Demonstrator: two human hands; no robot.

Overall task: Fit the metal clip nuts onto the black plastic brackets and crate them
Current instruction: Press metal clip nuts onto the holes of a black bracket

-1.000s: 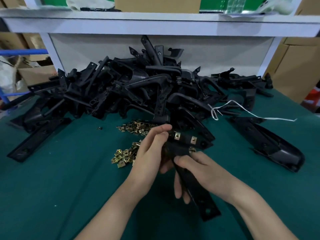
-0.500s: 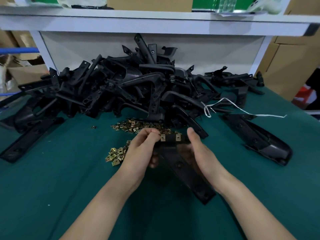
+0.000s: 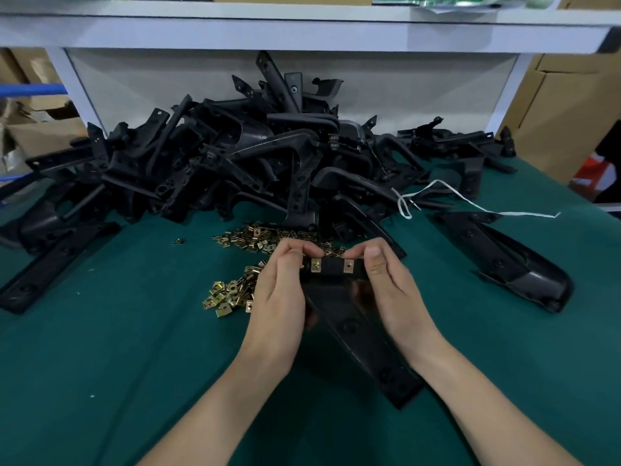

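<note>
The left hand point(image 3: 279, 297) curled its fingers over the upper left end of a black bracket point(image 3: 356, 327) held above the green worktop point(image 3: 100, 364), and the right hand point(image 3: 393, 290) pinched its upper right end. Two fitted clip nuts point(image 3: 316, 265) sat between them. Loose clip nuts point(image 3: 232, 295) lay at nine o'clock, the bracket heap point(image 3: 235, 163) at twelve.

One held bracket point(image 3: 349, 326), two fitted nuts point(image 3: 316, 265) point(image 3: 348, 265)
</note>
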